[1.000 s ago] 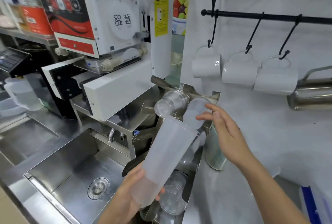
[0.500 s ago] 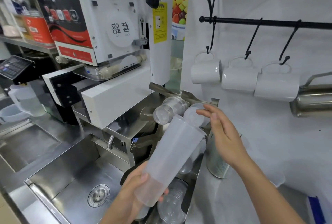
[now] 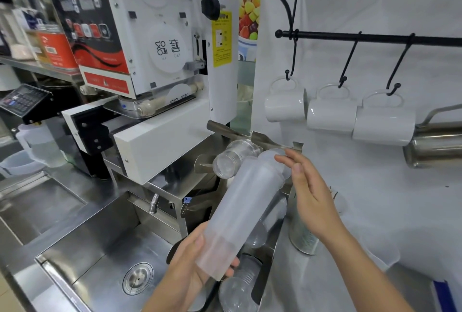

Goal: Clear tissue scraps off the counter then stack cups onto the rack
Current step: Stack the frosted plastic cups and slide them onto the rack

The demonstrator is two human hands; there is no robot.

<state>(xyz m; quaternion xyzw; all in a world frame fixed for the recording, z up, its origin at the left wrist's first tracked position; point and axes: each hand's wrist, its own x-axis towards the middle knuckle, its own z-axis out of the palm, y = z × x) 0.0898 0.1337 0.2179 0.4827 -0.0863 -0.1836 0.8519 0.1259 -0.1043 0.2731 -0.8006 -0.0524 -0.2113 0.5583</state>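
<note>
A long stack of frosted plastic cups slants up from my left hand, which grips its lower end. Its top end meets the frosted cups in the upper slot of the steel cup rack. My right hand hovers at that top end, fingers spread, its fingertips beside the stack's rim. A stack of clear cups pokes out of the rack's neighbouring slot on the left. More clear cups lie in the rack's lower part. No tissue scraps show.
A steel sink lies at lower left under a cup sealing machine. White mugs hang from hooks on a black rail, with a steel jug at right. A metal tin stands on the white counter behind my right wrist.
The stack's top end has moved up and closer to the rack slot. My right hand stays at the slot, fingers a little more spread. The camera has tilted slightly.
</note>
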